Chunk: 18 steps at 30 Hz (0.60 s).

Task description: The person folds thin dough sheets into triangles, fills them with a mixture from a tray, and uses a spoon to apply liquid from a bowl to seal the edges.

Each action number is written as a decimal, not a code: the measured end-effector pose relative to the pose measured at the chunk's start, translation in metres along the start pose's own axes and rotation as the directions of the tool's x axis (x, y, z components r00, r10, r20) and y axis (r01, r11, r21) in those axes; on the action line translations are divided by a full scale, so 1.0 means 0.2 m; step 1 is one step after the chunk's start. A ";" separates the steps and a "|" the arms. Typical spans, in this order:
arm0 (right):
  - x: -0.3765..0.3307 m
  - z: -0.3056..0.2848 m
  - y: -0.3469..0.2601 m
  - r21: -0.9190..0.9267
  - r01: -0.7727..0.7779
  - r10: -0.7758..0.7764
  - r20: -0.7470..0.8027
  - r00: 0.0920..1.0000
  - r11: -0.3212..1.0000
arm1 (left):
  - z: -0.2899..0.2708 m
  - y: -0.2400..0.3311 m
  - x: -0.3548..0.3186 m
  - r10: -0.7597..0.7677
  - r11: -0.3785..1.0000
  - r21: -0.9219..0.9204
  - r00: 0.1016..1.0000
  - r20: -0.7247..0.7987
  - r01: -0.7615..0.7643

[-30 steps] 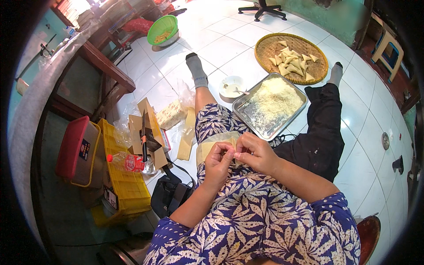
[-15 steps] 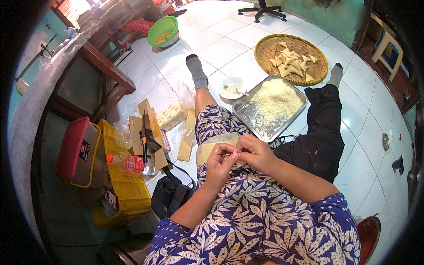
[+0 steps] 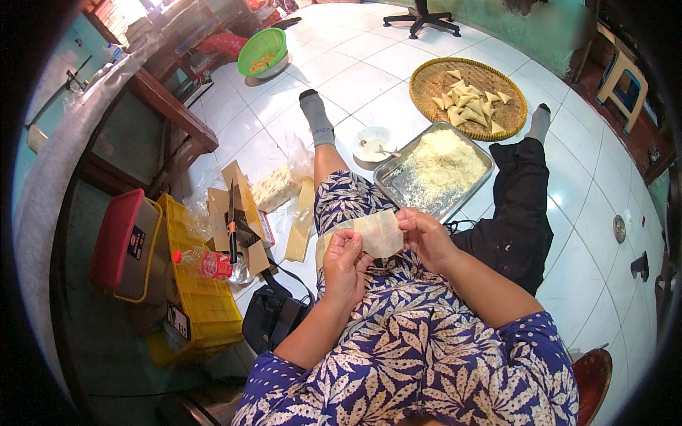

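Your left hand (image 3: 346, 257) and right hand (image 3: 425, 236) both pinch a pale, thin pastry sheet (image 3: 379, 234), fingers closed on its edges; the sheet spans between them, above your lap. Just beyond your right hand, farther out, a metal tray (image 3: 398, 186) of white shredded filling rests on the floor. Beyond it lies a woven tray (image 3: 432, 84) of folded triangles. A small white bowl (image 3: 373, 144) sits left of the metal tray.
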State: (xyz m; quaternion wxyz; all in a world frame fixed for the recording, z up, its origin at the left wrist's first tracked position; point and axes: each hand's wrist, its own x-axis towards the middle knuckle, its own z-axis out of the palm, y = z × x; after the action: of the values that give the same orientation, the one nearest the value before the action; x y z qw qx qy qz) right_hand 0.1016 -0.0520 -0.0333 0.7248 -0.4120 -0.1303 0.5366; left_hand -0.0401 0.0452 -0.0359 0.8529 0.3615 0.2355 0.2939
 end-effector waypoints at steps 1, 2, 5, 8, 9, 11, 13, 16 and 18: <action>0.00 0.00 0.01 0.007 -0.034 0.034 0.024 0.999 0.999 | 0.00 0.00 0.00 0.007 1.000 0.025 1.000 0.004 -0.007; 0.00 0.00 0.01 0.014 -0.067 0.067 0.048 0.997 0.998 | 0.00 0.00 0.00 0.013 0.999 0.050 1.000 0.007 -0.013; 0.02 0.01 0.03 -0.047 -0.057 0.060 0.060 0.996 0.997 | 0.01 0.01 0.00 0.040 0.994 0.105 0.999 -0.007 -0.039; 0.04 -0.03 0.02 0.057 0.021 -0.025 0.074 0.997 0.998 | 0.02 0.07 0.01 0.073 0.994 0.081 0.997 0.000 -0.073; 0.05 -0.05 0.00 0.127 0.046 -0.057 0.084 0.995 0.991 | 0.02 0.11 0.02 0.088 0.994 0.063 0.996 0.004 -0.088; 0.04 -0.06 -0.10 0.250 0.061 -0.070 0.027 0.997 0.966 | 0.01 0.19 0.06 0.144 0.989 -0.023 0.990 -0.008 -0.144; 0.04 -0.14 -0.16 0.366 0.080 -0.077 -0.023 0.997 0.927 | -0.03 0.28 0.09 0.190 0.974 -0.120 0.982 -0.016 -0.191; 0.04 -0.24 -0.26 0.454 0.155 -0.162 -0.024 0.987 0.877 | -0.10 0.37 0.12 0.240 0.948 -0.189 0.966 -0.098 -0.255; 0.03 -0.33 -0.33 0.475 0.191 -0.198 -0.036 0.979 0.859 | -0.22 0.38 0.15 0.218 0.951 -0.185 0.961 -0.172 -0.249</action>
State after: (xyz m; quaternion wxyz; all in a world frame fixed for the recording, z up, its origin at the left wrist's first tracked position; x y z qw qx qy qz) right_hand 0.1904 -0.0817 -0.0274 0.8532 -0.2023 -0.0407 0.4790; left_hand -0.0716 0.1285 -0.0125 0.8246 0.2741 0.2230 0.4418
